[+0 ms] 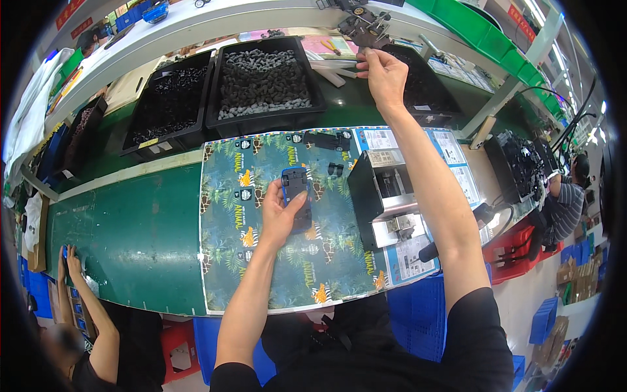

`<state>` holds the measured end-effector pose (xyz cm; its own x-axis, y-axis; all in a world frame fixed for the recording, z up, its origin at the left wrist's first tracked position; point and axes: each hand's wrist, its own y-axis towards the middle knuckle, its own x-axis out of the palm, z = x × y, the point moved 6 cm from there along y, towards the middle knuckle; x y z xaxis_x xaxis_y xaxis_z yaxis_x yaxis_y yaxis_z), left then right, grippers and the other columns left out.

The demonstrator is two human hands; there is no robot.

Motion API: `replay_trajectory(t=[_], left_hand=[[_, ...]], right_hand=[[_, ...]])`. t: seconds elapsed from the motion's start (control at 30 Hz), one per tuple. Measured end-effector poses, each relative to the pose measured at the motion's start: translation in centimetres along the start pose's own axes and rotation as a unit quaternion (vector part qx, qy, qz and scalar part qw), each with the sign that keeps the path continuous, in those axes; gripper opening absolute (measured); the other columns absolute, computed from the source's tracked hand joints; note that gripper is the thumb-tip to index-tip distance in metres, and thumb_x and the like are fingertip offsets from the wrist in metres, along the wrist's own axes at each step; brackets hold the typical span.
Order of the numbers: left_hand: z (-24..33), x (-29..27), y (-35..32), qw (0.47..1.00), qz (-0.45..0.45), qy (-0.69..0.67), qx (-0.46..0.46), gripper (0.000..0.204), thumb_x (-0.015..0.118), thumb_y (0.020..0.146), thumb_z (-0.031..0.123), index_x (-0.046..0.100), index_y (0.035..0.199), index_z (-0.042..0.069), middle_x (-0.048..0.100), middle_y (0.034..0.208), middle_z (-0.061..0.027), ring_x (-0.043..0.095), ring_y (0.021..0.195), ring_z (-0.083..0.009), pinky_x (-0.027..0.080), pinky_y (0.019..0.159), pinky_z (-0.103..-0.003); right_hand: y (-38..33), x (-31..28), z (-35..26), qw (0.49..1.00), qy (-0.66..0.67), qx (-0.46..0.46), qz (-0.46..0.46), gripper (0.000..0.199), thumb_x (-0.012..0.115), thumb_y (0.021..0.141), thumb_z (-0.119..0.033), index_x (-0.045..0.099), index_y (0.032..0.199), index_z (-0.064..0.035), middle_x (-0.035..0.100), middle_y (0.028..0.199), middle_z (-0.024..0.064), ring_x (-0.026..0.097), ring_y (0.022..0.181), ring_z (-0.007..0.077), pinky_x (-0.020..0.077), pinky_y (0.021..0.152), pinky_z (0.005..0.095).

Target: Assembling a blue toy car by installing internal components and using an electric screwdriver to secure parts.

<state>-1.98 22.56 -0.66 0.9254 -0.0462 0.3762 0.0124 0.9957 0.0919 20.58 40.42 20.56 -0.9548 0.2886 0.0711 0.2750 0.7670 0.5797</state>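
Near the middle of the printed mat point(261, 274), the left hand point(282, 219) holds a small blue and black part point(295, 196) upright, the palm wrapped around its lower half and the thumb laid up its right edge, so the part's long axis runs near to far. The right hand point(385, 78) is stretched well away to the far right, its fingers pinched narrowly on something small just below a dark hanging tool point(363, 25) (whether it grips a piece of the tool or a loose item, I cannot tell). The part therefore lies near and to the left of the right hand, well apart from it, with the grey metal box point(385, 196) standing between the two on the right side of the mat. Behind the mat, black trays point(261, 85) hold heaps of small dark pieces, too fine to make out singly. The lower half of the part is hidden by the fingers. Another person's hands point(68, 261) rest at the near left edge of the green table point(130, 228), and a second co-worker point(567, 199) is cut off at the right rim.
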Motion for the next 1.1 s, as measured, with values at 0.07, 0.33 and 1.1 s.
replay_trajectory(t=[0.07, 0.33, 1.1], left_hand=[[0.0, 0.0, -0.1, 1.000, 0.002, -0.001, -0.001, 0.038, 0.070, 0.089, 0.009, 0.047, 0.119, 0.003, 0.064, 0.104, -0.0104, 0.070, 0.089, -0.0194, 0.061, 0.074, -0.033], [0.2, -0.1, -0.1, 1.000, 0.008, -0.004, -0.007, 0.037, 0.070, 0.089, 0.009, 0.047, 0.118, 0.003, 0.064, 0.103, -0.0103, 0.070, 0.090, -0.0192, 0.060, 0.075, -0.033], [0.2, 0.1, -0.3, 1.000, 0.007, -0.004, -0.014, 0.040, 0.070, 0.088, 0.007, 0.050, 0.122, 0.001, 0.064, 0.108, -0.0084, 0.062, 0.094, -0.0116, 0.051, 0.083, -0.028]], right_hand=[[0.0, 0.1, -0.1, 1.000, -0.016, 0.000, -0.020, 0.024, 0.061, 0.095, -0.014, 0.071, 0.100, 0.0083, 0.072, 0.090, 0.0131, 0.067, 0.073, 0.0143, 0.0574, 0.060, 0.0263], [-1.3, -0.5, 0.3, 0.999, 0.000, 0.000, -0.048, 0.025, 0.061, 0.096, -0.015, 0.071, 0.103, 0.0070, 0.073, 0.095, 0.0138, 0.068, 0.074, 0.0150, 0.0578, 0.064, 0.0264], [0.2, -0.7, -0.2, 0.996, 0.003, -0.052, -0.074, 0.023, 0.063, 0.095, -0.013, 0.072, 0.102, 0.0065, 0.073, 0.088, 0.0098, 0.069, 0.071, 0.0120, 0.0549, 0.062, 0.0234]])
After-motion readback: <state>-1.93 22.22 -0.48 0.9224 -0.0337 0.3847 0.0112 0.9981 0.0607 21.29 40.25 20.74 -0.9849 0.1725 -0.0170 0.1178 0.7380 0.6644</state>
